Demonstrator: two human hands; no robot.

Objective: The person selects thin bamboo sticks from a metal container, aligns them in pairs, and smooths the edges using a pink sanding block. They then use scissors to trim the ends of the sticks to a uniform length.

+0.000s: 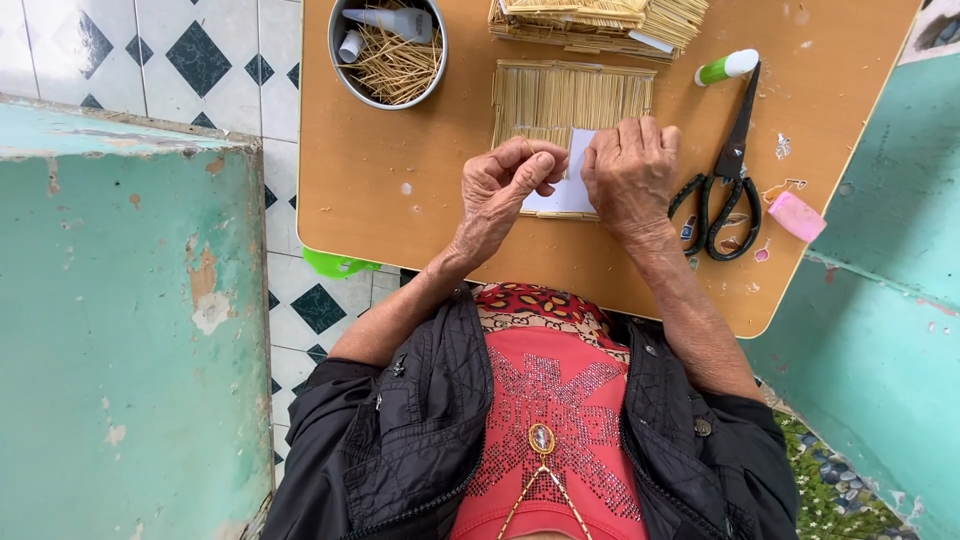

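A flat mat of thin wooden sticks (pixel 570 98) lies on the light brown table (pixel 400 200). A white paper strip (pixel 577 170) runs down over its near end. My left hand (pixel 505 185) has its fingers pinched together at the paper's left edge. My right hand (pixel 632 170) rests knuckles-up on the paper's right edge and the mat. Whether a single stick is pinched between the fingers is too small to tell.
A metal bowl (pixel 388 50) of loose sticks with small white tubes stands far left. More stick mats (pixel 600 22) are stacked at the far edge. Black scissors (pixel 728 170), a green-and-white tube (pixel 727 67) and a pink block (pixel 797 216) lie right. Teal walls flank both sides.
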